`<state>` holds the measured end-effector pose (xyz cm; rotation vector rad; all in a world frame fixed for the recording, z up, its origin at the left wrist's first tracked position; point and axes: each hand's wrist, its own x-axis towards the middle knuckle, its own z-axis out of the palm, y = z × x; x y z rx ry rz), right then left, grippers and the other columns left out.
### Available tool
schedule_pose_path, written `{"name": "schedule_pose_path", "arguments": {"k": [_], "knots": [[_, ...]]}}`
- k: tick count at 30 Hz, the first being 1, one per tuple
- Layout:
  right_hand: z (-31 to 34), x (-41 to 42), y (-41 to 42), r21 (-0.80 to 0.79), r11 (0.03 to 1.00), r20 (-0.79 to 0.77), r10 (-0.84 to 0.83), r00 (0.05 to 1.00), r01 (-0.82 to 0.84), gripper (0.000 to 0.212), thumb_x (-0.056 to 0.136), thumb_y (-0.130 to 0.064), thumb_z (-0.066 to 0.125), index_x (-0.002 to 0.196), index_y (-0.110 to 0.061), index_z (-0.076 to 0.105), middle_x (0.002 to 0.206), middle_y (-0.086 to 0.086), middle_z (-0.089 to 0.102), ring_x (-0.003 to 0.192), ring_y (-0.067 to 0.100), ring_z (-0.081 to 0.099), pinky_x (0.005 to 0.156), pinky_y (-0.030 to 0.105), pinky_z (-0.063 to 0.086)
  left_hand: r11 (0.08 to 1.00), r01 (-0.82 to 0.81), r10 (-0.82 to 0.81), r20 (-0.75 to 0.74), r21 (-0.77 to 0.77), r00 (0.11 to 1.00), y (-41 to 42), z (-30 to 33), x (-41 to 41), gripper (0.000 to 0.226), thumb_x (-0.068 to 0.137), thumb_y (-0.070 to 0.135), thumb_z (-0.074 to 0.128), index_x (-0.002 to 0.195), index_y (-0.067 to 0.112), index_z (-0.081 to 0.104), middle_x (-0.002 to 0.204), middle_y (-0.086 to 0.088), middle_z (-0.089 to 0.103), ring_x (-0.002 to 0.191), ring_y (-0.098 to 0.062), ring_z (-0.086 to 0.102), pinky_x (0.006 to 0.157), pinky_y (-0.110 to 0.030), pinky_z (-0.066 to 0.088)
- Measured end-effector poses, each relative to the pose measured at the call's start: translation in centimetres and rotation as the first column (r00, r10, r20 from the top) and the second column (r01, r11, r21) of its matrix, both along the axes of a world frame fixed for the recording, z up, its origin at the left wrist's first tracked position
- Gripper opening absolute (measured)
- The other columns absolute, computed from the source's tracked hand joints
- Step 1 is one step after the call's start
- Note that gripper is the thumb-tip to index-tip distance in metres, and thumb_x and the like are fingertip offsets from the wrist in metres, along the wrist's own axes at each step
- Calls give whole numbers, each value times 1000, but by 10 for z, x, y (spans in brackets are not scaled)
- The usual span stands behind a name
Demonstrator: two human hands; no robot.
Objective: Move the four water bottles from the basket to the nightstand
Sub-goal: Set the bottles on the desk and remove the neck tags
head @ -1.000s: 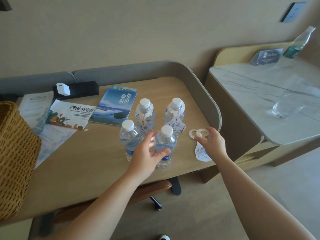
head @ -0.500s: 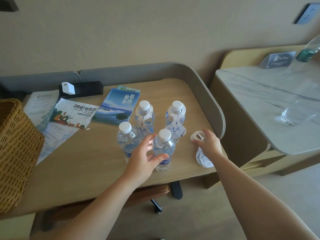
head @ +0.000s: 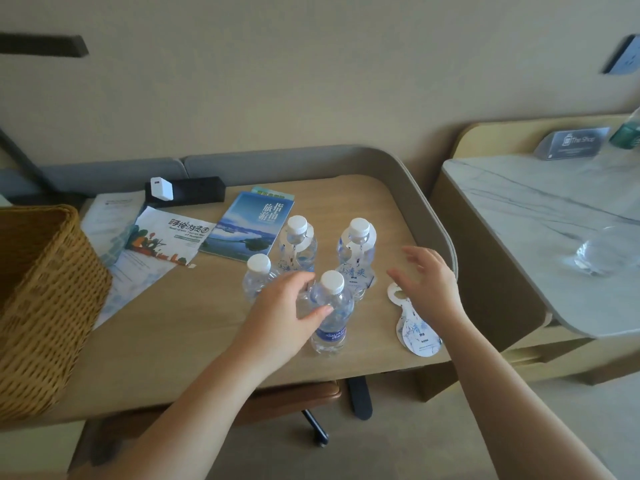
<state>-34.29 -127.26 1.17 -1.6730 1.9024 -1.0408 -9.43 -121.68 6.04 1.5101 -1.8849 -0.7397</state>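
Several clear water bottles with white caps stand close together on the wooden table (head: 173, 341). My left hand (head: 277, 317) is wrapped around the front bottle (head: 332, 317), thumb on its front and fingers behind it. A second bottle (head: 258, 278) stands just left of that hand. The two rear bottles (head: 298, 242) (head: 358, 249) carry paper neck tags. My right hand (head: 427, 285) hovers open with fingers spread, right of the bottles and above loose paper tags (head: 415, 329). The wicker basket (head: 41, 306) stands at the table's left end.
Brochures (head: 166, 233), a blue booklet (head: 252, 226) and a black box with a white charger (head: 162, 190) lie at the table's back. A marble-topped stand (head: 536, 216) at the right holds a glass (head: 602, 254), a sign (head: 571, 143) and a green bottle (head: 627, 133). A chair (head: 298, 400) sits under the table.
My right hand has let go of the paper tag's ring and lifted off it, fingers now spread. My left hand has closed further around the front bottle.
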Motion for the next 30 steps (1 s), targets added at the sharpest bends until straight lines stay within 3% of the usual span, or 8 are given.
{"name": "schedule_pose_path", "arguments": {"k": [4,8,10,13,18,21,24,30], "knots": [[65,35,-8,-221,967,-91,110,990,-128,32,82,-33,70,111,-21,65,109,-16,52,96,1,51,76,-1,30,993,35,-53,-156,-115,986,-13,54,26,18,86,19,70,103,24,69,91,13,72,87,0,68,79,-20,55],[103,78,-26,-225,914,-203,296,933,-339,33,80,-28,73,111,-16,66,103,-9,56,91,5,53,77,5,32,992,-65,39,-228,-110,973,-65,65,62,17,90,9,62,86,24,69,79,4,73,78,-14,71,77,-33,57],[104,96,-37,-75,898,-278,398,874,-433,40,80,-29,73,116,-16,64,106,-6,57,94,9,55,80,14,36,997,-75,73,-158,-6,985,-101,49,78,14,90,7,62,88,20,67,86,1,73,83,-15,69,84,-38,56],[95,115,-51,72,901,-318,427,847,-427,48,80,-32,74,123,-16,60,116,1,57,100,18,56,86,30,45,983,51,-54,15,176,998,-143,9,88,29,84,10,71,106,25,61,108,4,67,98,-8,64,93,-31,51],[81,132,-71,162,929,-362,369,856,-332,51,75,-40,76,121,-23,60,109,-5,56,97,13,56,60,9,33,838,391,-393,-76,382,916,-175,-39,80,85,74,15,82,144,32,37,147,8,45,130,-1,42,109,-29,35],[76,138,-79,178,918,-338,395,854,-354,41,75,-32,77,110,-15,65,99,-4,54,90,15,51,72,23,37,736,535,-520,-160,415,839,-188,-49,73,82,74,9,81,143,28,40,134,9,56,121,1,51,101,-16,41],[73,140,-86,163,922,-350,388,853,-352,37,76,-26,76,108,-11,66,95,-3,51,87,16,47,75,29,38,715,590,-494,-326,375,806,-194,-53,69,70,73,4,82,131,26,50,113,16,67,105,5,62,85,-12,46],[74,146,-112,152,916,-303,402,864,-373,41,78,-23,75,116,-13,63,109,4,58,97,21,53,84,30,42,855,428,-314,-362,294,877,-208,-62,70,66,65,9,88,119,25,56,111,10,69,106,-4,64,84,-20,50]]}}
